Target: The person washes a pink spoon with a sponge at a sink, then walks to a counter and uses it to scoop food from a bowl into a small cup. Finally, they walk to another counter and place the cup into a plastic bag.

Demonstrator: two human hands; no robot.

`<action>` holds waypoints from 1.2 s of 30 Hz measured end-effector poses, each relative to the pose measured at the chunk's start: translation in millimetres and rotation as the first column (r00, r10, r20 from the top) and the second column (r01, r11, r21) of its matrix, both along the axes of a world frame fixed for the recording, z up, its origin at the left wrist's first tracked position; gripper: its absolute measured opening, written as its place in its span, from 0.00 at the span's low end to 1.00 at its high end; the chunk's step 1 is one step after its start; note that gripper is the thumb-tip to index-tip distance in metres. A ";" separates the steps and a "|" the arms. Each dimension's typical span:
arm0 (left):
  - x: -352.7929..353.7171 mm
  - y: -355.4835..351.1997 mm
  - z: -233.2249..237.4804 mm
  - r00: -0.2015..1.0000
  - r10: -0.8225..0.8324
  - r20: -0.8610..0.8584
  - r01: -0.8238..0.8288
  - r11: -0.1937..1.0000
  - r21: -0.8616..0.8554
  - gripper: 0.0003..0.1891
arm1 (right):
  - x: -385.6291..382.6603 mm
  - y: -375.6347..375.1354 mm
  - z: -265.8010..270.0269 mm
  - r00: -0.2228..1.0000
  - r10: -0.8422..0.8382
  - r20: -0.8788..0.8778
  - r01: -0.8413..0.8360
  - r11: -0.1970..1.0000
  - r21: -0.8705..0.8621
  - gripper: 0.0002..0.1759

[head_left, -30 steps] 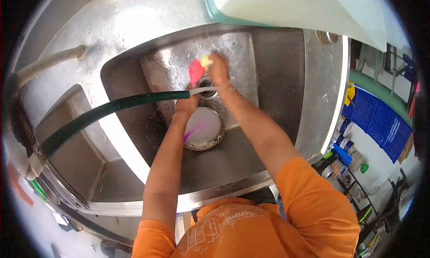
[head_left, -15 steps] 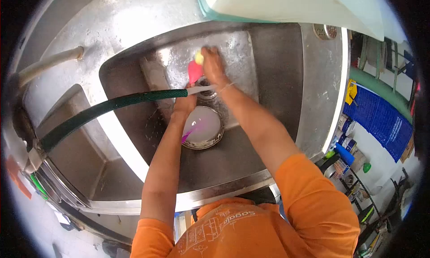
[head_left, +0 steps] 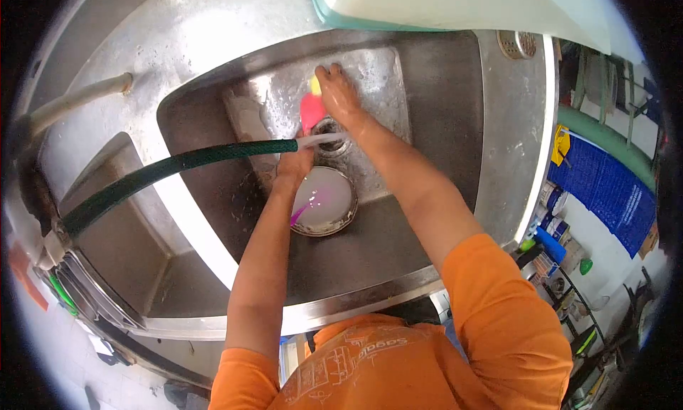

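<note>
In the head view, my right hand is closed around a yellow sponge, of which only an edge shows. The sponge touches the top of a pink utensil with a broad flat head; its exact kind I cannot make out. My left hand grips the lower end of this utensil, its fingers partly hidden behind the hose. A green hose with a clear end passes over my left hand. Below sits a round bowl of cloudy liquid, with a purple handle in it.
Both hands work inside a steel sink basin, above its drain. A second basin lies to the left, with a pipe behind it. A large pale tub overhangs the back edge. A perforated steel container stands at back right.
My right hand and the yellow sponge have shifted slightly up along the pink utensil. My left hand stays almost in place, and the bowl looks unchanged.
</note>
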State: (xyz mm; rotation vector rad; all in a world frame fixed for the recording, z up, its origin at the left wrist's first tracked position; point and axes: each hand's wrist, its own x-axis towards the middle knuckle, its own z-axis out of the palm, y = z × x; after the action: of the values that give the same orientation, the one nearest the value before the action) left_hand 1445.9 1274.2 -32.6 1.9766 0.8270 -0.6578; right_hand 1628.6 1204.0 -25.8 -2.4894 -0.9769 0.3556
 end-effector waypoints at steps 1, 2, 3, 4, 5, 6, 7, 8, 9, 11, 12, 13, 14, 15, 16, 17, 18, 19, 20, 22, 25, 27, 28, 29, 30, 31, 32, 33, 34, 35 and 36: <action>-5.2 -1.1 -13.6 0.997 -0.050 0.051 0.049 0.999 0.003 0.27 | 5.6 -1.4 -7.1 0.999 0.014 0.038 -0.018 0.994 0.109 0.15; -7.0 -2.0 -27.1 0.989 -0.095 0.109 0.095 0.995 0.012 0.27 | 3.6 -5.6 -11.6 0.999 0.016 0.044 -0.021 0.994 0.109 0.15; -4.1 -1.8 -26.1 0.989 -0.094 0.117 0.093 0.996 0.014 0.27 | -0.3 -8.1 -6.7 0.983 -0.139 -0.122 0.161 0.968 0.191 0.13; -3.2 -0.7 -19.3 0.990 -0.043 0.134 0.050 0.998 -0.044 0.27 | -7.9 -11.2 -1.7 0.914 -0.273 -0.299 0.348 0.906 0.239 0.12; -2.3 0.3 -13.4 0.990 -0.017 0.141 0.028 0.997 -0.074 0.28 | -19.7 -16.5 3.8 0.916 -0.271 -0.296 0.346 0.907 0.241 0.12; 0.0 1.7 -4.4 0.989 0.010 0.147 0.006 0.995 -0.104 0.28 | -34.5 -25.1 9.1 0.896 -0.282 -0.344 0.376 0.893 0.246 0.11; 10.2 3.2 14.5 0.997 0.057 0.058 -0.051 0.994 -0.099 0.28 | -43.9 -32.0 9.3 0.874 -0.291 -0.390 0.404 0.880 0.249 0.11; 16.3 2.8 26.4 0.994 0.105 -0.033 -0.108 0.990 -0.090 0.28 | -49.8 -34.8 6.5 0.874 -0.290 -0.390 0.402 0.882 0.245 0.11; 11.2 0.8 12.4 0.994 0.108 -0.035 -0.111 0.990 -0.091 0.28 | -56.6 -34.1 -0.1 0.908 -0.269 -0.320 0.360 0.893 0.269 0.11; -7.8 -3.0 -28.0 0.992 0.011 0.126 -0.007 0.999 -0.035 0.29 | -58.2 -27.9 -25.2 0.962 -0.267 -0.065 0.274 0.917 0.289 0.10; -3.8 -0.8 -11.8 0.993 0.008 0.116 -0.005 0.999 -0.034 0.29 | -53.5 -24.9 -30.5 0.960 -0.270 -0.075 0.280 0.916 0.287 0.10; 8.4 3.9 20.8 0.998 0.066 -0.010 -0.066 0.997 -0.045 0.29 | -47.7 -20.5 -28.8 0.970 -0.212 -0.116 0.227 0.964 0.137 0.12; 14.7 5.1 39.4 0.984 0.116 -0.135 -0.124 0.991 -0.052 0.29 | -43.1 -19.0 -22.0 0.973 -0.164 -0.163 0.163 0.986 -0.016 0.15; 11.4 4.9 34.3 0.990 0.115 -0.079 -0.121 0.990 -0.078 0.28 | -36.0 -17.7 -8.6 0.969 -0.154 -0.193 0.141 0.987 -0.080 0.15; 10.3 4.7 30.3 0.991 0.114 -0.074 -0.120 0.990 -0.078 0.28 | -31.1 -16.1 -7.4 0.970 -0.155 -0.188 0.142 0.987 -0.079 0.15; 9.1 4.9 26.8 0.993 0.110 -0.052 -0.113 0.992 -0.054 0.27 | -25.3 -11.7 -5.6 0.951 -0.237 -0.199 0.220 0.970 -0.102 0.15; 9.8 5.9 30.3 0.994 0.106 -0.033 -0.107 0.994 -0.029 0.27 | -21.6 -9.0 -5.8 0.925 -0.317 -0.211 0.296 0.947 -0.127 0.14; 10.7 7.0 33.5 0.994 0.109 -0.031 -0.110 0.994 -0.028 0.27 | -15.6 -10.8 -5.2 0.926 -0.314 -0.210 0.293 0.948 -0.124 0.14; 11.0 7.9 36.9 0.992 0.127 -0.023 -0.128 0.990 -0.056 0.26 | -8.4 -17.1 -3.2 0.897 -0.386 -0.216 0.385 0.922 -0.049 0.14; 18.2 10.2 51.9 0.990 0.142 -0.009 -0.143 0.986 -0.084 0.26 | 1.5 -29.6 4.2 0.861 -0.457 -0.223 0.475 0.880 0.030 0.14; 23.4 4.3 78.4 0.995 0.099 0.000 -0.099 0.995 -0.002 0.25 | -2.5 -48.5 25.7 0.775 -0.376 0.508 0.314 0.926 0.208 0.15; 27.2 -1.9 93.7 0.991 0.129 0.029 -0.127 0.991 -0.045 0.27 | -22.9 -56.0 53.2 0.836 -0.548 0.025 0.523 0.810 0.266 0.15; 25.9 -7.1 97.4 0.991 0.132 0.031 -0.130 0.991 -0.043 0.27 | -36.3 -59.7 67.5 0.669 -0.578 -0.467 0.716 0.670 0.195 0.15; 23.8 -14.2 99.3 0.986 0.154 0.065 -0.148 0.985 -0.091 0.26 | -53.2 -63.5 75.1 0.531 -0.456 -0.714 0.749 0.647 0.144 0.15; 21.9 -22.8 104.4 0.980 0.176 0.098 -0.161 0.977 -0.140 0.24 | -70.3 -65.2 79.9 0.340 -0.295 -0.893 0.770 0.633 0.084 0.16; 24.1 -33.3 131.9 0.938 0.257 0.235 -0.216 0.959 -0.185 0.24 | -85.3 -65.3 85.1 0.340 -0.295 -0.893 0.770 0.633 0.084 0.16; 18.3 -42.3 136.0 0.938 0.256 0.234 -0.216 0.959 -0.185 0.24 | -99.1 -64.6 89.6 0.314 -0.236 -0.920 0.783 0.613 0.110 0.16; 13.5 -49.9 139.4 0.934 0.280 0.221 -0.245 0.954 -0.172 0.24 | -105.3 -64.0 96.2 0.287 -0.174 -0.942 0.795 0.592 0.132 0.16; 8.2 -55.4 142.2 0.929 0.304 0.209 -0.275 0.948 -0.157 0.25 | -105.8 -64.7 101.4 0.286 -0.172 -0.943 0.794 0.593 0.132 0.16; 1.6 -58.9 145.2 0.949 0.287 0.130 -0.262 0.948 -0.183 0.25 | -105.7 -64.9 106.2 0.186 -0.192 -0.964 0.840 0.540 0.055 0.15; -2.7 -62.2 150.5 0.949 0.287 0.128 -0.262 0.948 -0.180 0.25 | -106.0 -64.8 109.9 0.082 -0.206 -0.975 0.875 0.482 -0.028 0.14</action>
State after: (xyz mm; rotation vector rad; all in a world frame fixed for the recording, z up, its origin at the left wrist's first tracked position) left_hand 1443.2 1212.0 117.8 1.7015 0.9055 -0.3910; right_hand 1522.6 1139.1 84.2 -1.3681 0.4700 0.8501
